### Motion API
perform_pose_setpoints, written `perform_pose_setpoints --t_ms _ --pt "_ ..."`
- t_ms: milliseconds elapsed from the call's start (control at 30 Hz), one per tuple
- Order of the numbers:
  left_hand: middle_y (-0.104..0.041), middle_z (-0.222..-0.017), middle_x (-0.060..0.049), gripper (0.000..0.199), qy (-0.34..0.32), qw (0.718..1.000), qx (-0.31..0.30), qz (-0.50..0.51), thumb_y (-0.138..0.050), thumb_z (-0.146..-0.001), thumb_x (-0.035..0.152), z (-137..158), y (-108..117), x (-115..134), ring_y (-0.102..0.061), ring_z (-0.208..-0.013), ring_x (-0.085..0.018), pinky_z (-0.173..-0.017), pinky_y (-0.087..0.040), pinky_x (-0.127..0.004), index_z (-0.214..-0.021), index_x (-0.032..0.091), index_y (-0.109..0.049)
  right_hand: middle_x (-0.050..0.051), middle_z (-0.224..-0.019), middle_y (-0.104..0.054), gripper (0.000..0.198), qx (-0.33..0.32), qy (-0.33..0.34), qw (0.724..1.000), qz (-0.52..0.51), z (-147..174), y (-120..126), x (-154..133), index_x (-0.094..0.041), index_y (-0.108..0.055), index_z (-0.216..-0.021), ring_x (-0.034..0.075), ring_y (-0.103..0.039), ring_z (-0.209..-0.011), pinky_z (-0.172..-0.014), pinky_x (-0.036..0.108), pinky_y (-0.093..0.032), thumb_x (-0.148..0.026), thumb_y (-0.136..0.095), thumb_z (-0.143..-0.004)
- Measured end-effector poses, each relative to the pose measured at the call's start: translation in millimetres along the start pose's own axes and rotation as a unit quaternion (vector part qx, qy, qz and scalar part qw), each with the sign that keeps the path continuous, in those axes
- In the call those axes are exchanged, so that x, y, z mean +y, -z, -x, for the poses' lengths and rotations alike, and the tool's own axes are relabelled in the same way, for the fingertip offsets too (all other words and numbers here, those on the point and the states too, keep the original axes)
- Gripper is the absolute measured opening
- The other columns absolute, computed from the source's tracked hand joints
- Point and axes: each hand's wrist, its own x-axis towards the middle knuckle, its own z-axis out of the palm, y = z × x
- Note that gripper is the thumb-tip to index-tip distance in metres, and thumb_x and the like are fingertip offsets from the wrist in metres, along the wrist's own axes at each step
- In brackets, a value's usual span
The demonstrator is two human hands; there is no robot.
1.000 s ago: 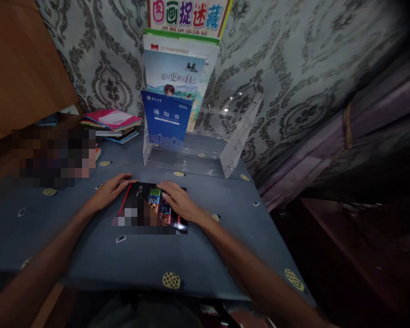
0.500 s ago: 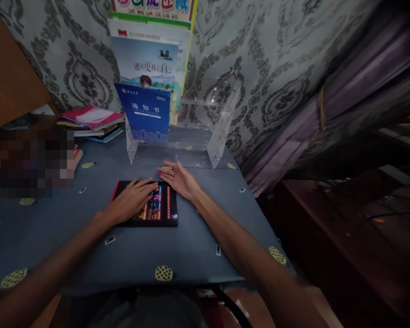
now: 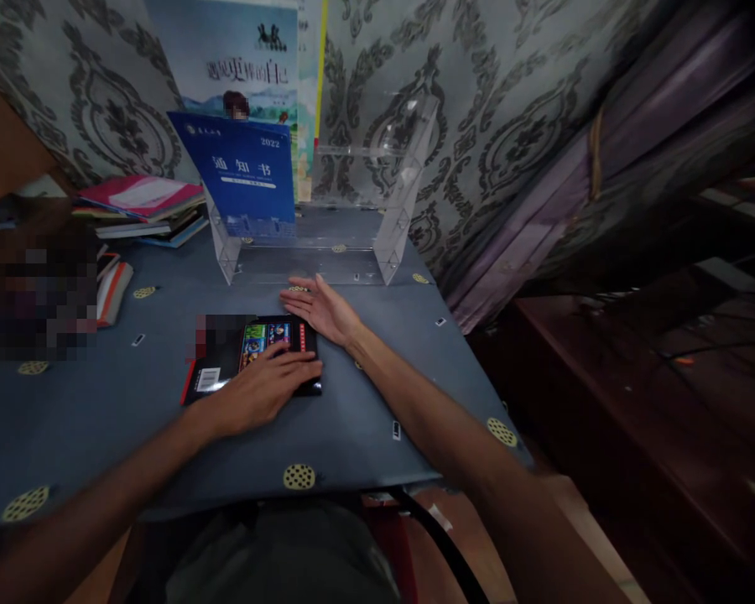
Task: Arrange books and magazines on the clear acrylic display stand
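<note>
A black book [image 3: 223, 361] lies on the table, its cover facing up with small colourful pictures, a barcode and a red edge on the left. Spread over its lower right part is my left hand [image 3: 264, 390], fingers stretched out and palm down. My right hand [image 3: 327, 313] rests on its side at the book's upper right corner, open, with its palm turned toward the book. I cannot tell whether it touches the book's edge.
Behind stands a clear plastic book rack [image 3: 398, 231] with a blue booklet [image 3: 245, 180] and a taller pale-blue book [image 3: 232, 50]. Stacked books [image 3: 142, 201] lie at the back left, near an orange-and-white book [image 3: 114, 294]. The blue tablecloth [image 3: 365, 453] ends at the right beside a purple curtain [image 3: 528, 201].
My left hand has slid toward the book's near right part, uncovering pictures and the barcode. My right hand stays by the upper right corner. The view has shifted slightly.
</note>
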Motion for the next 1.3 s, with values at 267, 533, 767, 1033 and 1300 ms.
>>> perform_pose_setpoints --t_ms 267,533,767,1033,1300 --pt "-0.056 -0.149 -0.001 0.058 -0.029 0.999 -0.002 -0.029 -0.036 -0.092 0.003 26 -13 18 -0.040 -0.145 -0.018 -0.122 -0.025 -0.048 -0.143 0.027 -0.045 0.007 -0.105 -0.076 0.039 0.044 0.063 0.995 0.063 13 -18 6 -0.021 -0.070 -0.098 0.020 -0.066 -0.115 -0.114 0.041 -0.041 -0.056 -0.055 -0.095" --pt "-0.069 -0.126 -0.003 0.044 -0.016 0.999 0.032 -0.025 -0.037 -0.097 0.011 25 -16 21 -0.056 -0.124 -0.021 -0.110 -0.040 -0.044 -0.133 0.028 -0.057 0.010 -0.112 -0.075 0.055 -0.054 0.008 0.995 0.085 76 -57 29 -0.019 -0.073 -0.099 0.023 -0.068 -0.112 -0.110 0.046 -0.044 -0.068 -0.050 -0.093" --pt "-0.065 -0.137 -0.002 0.044 -0.043 0.998 0.047 -0.027 -0.035 -0.098 0.007 24 -14 24 -0.055 -0.126 -0.017 -0.112 -0.038 -0.042 -0.134 0.024 -0.054 0.008 -0.109 -0.074 0.058 -0.059 0.084 0.954 0.283 33 -26 26 -0.019 -0.075 -0.104 0.024 -0.067 -0.109 -0.105 0.045 -0.046 -0.071 -0.054 -0.089" --pt "-0.062 -0.139 -0.012 0.041 0.054 0.982 0.098 -0.152 -0.043 -0.103 0.043 38 -11 7 -0.052 -0.134 -0.025 -0.114 -0.035 -0.051 -0.135 0.019 -0.053 0.008 -0.105 -0.075 0.063 -0.040 0.160 0.902 0.399 11 -14 22 -0.019 -0.076 -0.109 0.024 -0.068 -0.103 -0.098 0.041 -0.049 -0.070 -0.043 -0.095" --pt "-0.062 -0.136 -0.021 0.043 0.008 0.949 0.068 -0.309 -0.040 -0.104 0.041 47 -8 -1 -0.056 -0.131 -0.035 -0.105 -0.044 -0.054 -0.134 0.013 -0.054 0.009 -0.110 -0.075 0.059 -0.053 0.179 0.859 0.477 19 -22 17 -0.021 -0.076 -0.107 0.024 -0.066 -0.109 -0.101 0.040 -0.047 -0.064 -0.038 -0.099"
